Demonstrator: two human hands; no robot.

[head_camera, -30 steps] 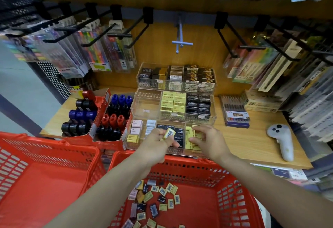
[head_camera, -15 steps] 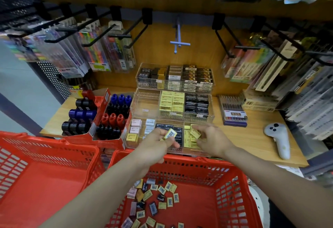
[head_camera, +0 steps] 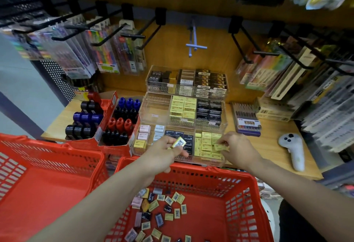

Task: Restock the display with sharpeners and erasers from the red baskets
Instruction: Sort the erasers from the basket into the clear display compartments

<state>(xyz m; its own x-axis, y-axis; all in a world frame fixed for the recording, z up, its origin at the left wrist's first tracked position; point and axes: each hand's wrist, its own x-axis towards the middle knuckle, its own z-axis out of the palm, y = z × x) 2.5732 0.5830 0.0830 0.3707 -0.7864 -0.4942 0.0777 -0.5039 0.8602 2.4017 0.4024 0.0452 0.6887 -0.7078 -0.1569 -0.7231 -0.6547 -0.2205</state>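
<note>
Nearest the camera stand two red plastic baskets with slotted walls. The right basket (head_camera: 247, 203) holds a loose scatter of small wrapped erasers (head_camera: 168, 206), yellow, black and pale, many showing barcodes; the left basket (head_camera: 47, 165) shows only its bare red floor.

Just beyond the rims, both bare forearms reach over the right basket to the table (head_camera: 275, 146), a light wood-grain top. The left hand (head_camera: 162, 152) is closed around a yellow eraser (head_camera: 179, 142), pinching it barcode-up above the front row of a clear plastic tiered tray (head_camera: 223, 127). The right hand (head_camera: 237, 149) has its fingertips closed on another yellow eraser at the right front compartment, among the stacked yellow ones.

Left of the tray, red cardboard boxes (head_camera: 110, 115) carry rounded black, blue and red sharpeners (head_camera: 120, 124). To the right lies a white handheld controller (head_camera: 293, 149). Farther back, the upper tiers hold yellow and black boxed erasers, and black metal hooks (head_camera: 149, 31) on the wooden back wall carry glossy pen packs.
</note>
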